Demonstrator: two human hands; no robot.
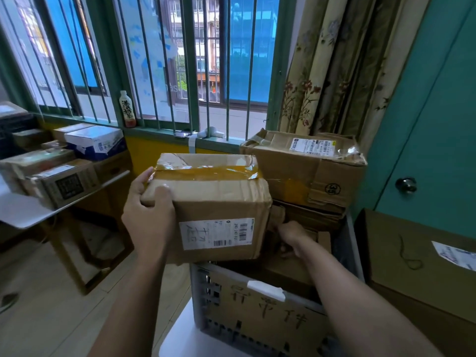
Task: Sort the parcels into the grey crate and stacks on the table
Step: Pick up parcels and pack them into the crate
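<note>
Our left hand [152, 202] grips the box [213, 202] by its left end, mid-frame above the crate [203, 292]. Whether our right hand [291, 234] grips, we cannot tell. The surface [31, 215] lies at left.

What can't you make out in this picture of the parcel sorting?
Head view only.
Right hand: fingers tucked behind the held parcel, so its grip is unclear.
Grey crate contents: mostly covered by the parcel and right arm.
Table parcels: labels blurred.
Large box at right: cut by the frame edge.
</note>
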